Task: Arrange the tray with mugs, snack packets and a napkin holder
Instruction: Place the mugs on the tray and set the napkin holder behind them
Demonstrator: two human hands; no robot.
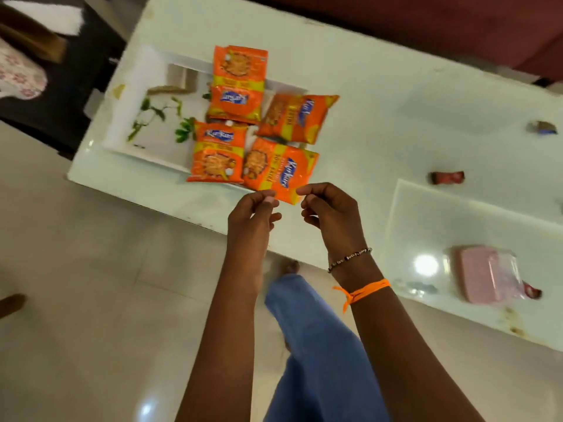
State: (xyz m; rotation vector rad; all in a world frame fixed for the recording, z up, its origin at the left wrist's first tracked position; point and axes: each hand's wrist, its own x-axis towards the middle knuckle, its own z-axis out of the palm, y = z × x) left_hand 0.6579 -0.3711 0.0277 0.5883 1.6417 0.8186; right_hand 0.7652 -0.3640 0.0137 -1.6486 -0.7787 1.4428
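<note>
A white rectangular tray [146, 147] printed with green leafy sprigs lies on the left part of a glossy white table [365, 86]. 4 orange and yellow plastic snack packets sit at its right end. The far packet [239, 68] stands lengthwise against the tray's far rim, and a second packet [234, 103] lies just near of it, overlapping its lower edge. A third packet [297, 117] lies tilted to the right, hanging over the tray's right edge. A fourth packet [217, 156] lies at the near rim, its lower end past the tray's edge.

A fifth orange snack packet [278, 170] is just right of the fourth, tilted, at the tray's near right corner. The left hand [251, 216] pinches its near edge between thumb and fingertips, the other fingers curled. The right hand [330, 210] pinches the packet's near right corner with curled fingers. Its wrist carries a thin beaded bracelet [350, 258] and an orange thread band [362, 292].

On the right side of the table lie a small red wrapped sweet [447, 177], a dark wrapped piece [542, 127] farther off, and a pink flat pack in clear plastic [487, 274] on a raised white panel [457, 214]. The person's blue trouser leg [320, 345] shows above the pale tiled floor [91, 269].
</note>
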